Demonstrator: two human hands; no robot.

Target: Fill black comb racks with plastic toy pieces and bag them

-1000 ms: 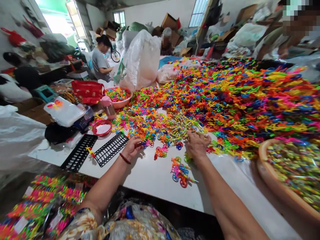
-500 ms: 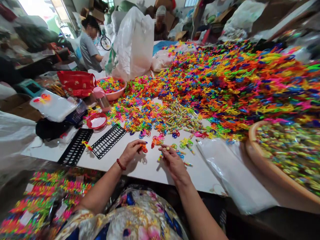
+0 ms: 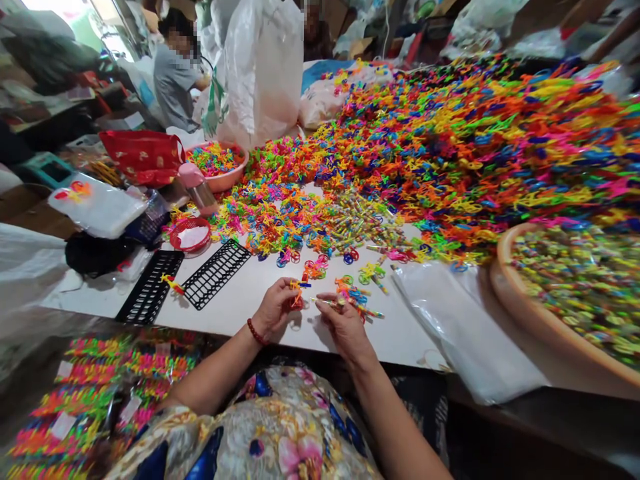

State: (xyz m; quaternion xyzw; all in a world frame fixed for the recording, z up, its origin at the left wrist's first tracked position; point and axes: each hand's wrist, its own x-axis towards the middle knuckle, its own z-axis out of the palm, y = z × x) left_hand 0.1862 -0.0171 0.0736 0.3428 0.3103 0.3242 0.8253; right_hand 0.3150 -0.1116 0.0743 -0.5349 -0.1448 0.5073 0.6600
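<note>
At left, one yellow-red piece (image 3: 173, 285) lies between two black grids (image 3: 217, 273). The left hand (image 3: 274, 307) pinches an orange-blue piece (image 3: 297, 298); the right hand (image 3: 347, 330) pinches a thin stick (image 3: 317, 301), its tip apart. A small group (image 3: 354, 293) beside seems done; the big heap (image 3: 475, 160) seems left. Some open surface (image 3: 395, 333) reaches the clear plastic (image 3: 465, 327); the near edge is close.

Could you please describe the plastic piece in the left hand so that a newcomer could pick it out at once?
Start at the huge multicoloured heap and come down to the near edge of the white table. There the left hand, wearing a dark red beaded bracelet, holds the plastic piece. It shows orange, red and blue; unlike similar loose pieces nearby, it is held.
</note>
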